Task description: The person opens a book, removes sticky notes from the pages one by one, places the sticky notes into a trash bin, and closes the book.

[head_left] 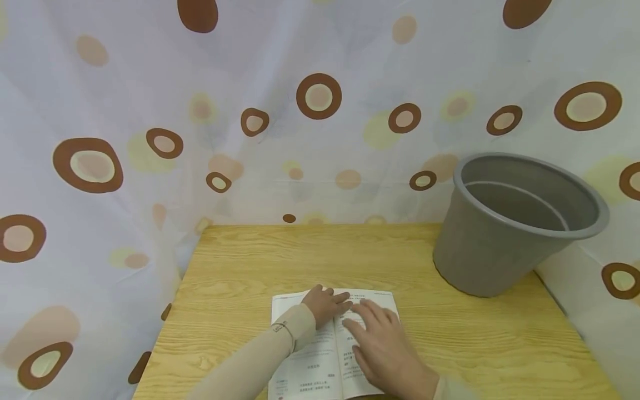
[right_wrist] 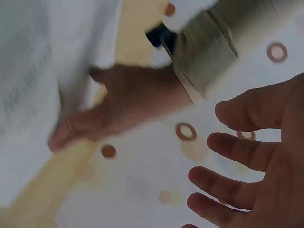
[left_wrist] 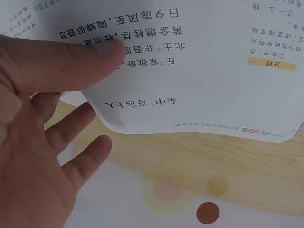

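An open book [head_left: 313, 355] with printed text lies on the wooden table. Across its upper part near the spine, my left hand [head_left: 324, 305] rests with fingers spread. In the left wrist view that hand's thumb [left_wrist: 71, 61] stretches over the printed page [left_wrist: 213, 85], while its other fingers lie by the page's curved inner edge. Over the right-hand page is my right hand [head_left: 382, 347], fingers apart and slightly bent, holding nothing. The right wrist view shows these spread fingers [right_wrist: 228, 185] away from the paper; there my left hand [right_wrist: 128, 97] is blurred beside the page.
A large grey bucket [head_left: 480, 250] stands at the table's back right, its mouth tilted toward me. A white curtain [head_left: 280, 161] with brown and yellow spots hangs behind and along the sides. Wooden table [head_left: 300, 253] surface extends around the book.
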Tool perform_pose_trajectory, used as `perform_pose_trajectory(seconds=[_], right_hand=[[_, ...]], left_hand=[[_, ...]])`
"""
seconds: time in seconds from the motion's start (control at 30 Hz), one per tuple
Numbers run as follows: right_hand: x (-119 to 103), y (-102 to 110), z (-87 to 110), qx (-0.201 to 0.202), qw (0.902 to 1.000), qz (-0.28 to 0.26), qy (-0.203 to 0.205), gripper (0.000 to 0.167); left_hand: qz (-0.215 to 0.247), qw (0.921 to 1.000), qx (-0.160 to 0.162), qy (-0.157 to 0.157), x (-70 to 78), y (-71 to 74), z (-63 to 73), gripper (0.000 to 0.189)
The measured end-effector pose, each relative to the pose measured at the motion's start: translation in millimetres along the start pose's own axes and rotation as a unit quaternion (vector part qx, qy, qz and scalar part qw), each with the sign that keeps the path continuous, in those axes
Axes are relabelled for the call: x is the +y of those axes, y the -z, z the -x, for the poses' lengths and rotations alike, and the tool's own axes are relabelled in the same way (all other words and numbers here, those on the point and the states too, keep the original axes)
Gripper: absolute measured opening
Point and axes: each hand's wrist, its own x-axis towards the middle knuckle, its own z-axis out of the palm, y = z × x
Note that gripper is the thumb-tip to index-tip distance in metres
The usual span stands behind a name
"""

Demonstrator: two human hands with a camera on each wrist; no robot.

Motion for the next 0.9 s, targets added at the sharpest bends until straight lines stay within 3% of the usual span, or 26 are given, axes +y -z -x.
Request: perform_pose_trajectory(seconds=[0.1, 0.23, 0.37, 0.43, 0.47, 0.5, 0.57, 0.63, 0.7, 0.77, 0.83, 0.9], right_hand=[[-15.8, -30.2, 10.7, -0.09, 0.9954, -0.035, -0.001, 0.039], [-30.3, -61.9, 23.3, -0.168, 0.982, -0.079, -0.032, 0.038], [-37.9, -78.0, 31.9, -0.179, 0.9809, -0.066, -0.042, 0.04], [-39.7, -83.8, 34.8, -0.166, 0.9837, -0.057, -0.04, 0.041], [-40.3, -86.4, 36.1, -0.16, 0.9844, -0.059, -0.043, 0.045], [-40.7, -88.8, 37.5, -0.154, 0.985, -0.061, -0.046, 0.05], [-41.0, -92.9, 40.4, -0.153, 0.9838, -0.074, -0.057, 0.063], [-40.3, -95.3, 42.8, -0.16, 0.9803, -0.089, -0.075, 0.077], [-38.4, -95.3, 44.1, -0.174, 0.9754, -0.098, -0.093, 0.081], [-36.2, -94.4, 44.5, -0.19, 0.9695, -0.109, -0.109, 0.08], [-34.5, -93.5, 43.6, -0.202, 0.9648, -0.119, -0.12, 0.075], [-32.8, -94.3, 42.8, -0.211, 0.9597, -0.136, -0.126, 0.064]], left_hand=[[0.004, 0.9999, 0.013, -0.004, -3.3, 0.9, 4.8, 0.07], [0.017, 0.9988, 0.044, -0.015, -12.7, -0.6, 16.5, 0.067], [0.072, 0.9942, 0.08, 0.002, -22.4, -9.7, 33.3, 0.055], [0.136, 0.9849, 0.097, 0.047, -23.9, -18.7, 45.1, 0.051], [0.169, 0.9766, 0.104, 0.081, -23.7, -23.8, 52.0, 0.051], [0.212, 0.9627, 0.113, 0.123, -22.6, -29.4, 59.3, 0.052], [0.298, 0.9206, 0.127, 0.218, -18.9, -41.3, 73.0, 0.057], [0.381, 0.8656, 0.132, 0.297, -14.1, -51.2, 84.9, 0.062], [0.457, 0.8087, 0.124, 0.349, -9.8, -57.0, 93.7, 0.069], [0.517, 0.7619, 0.108, 0.375, -6.7, -57.9, 99.8, 0.079], [0.571, 0.721, 0.097, 0.381, -4.8, -54.4, 103.7, 0.088], [0.611, 0.6909, 0.098, 0.373, -3.3, -47.4, 105.3, 0.092]])
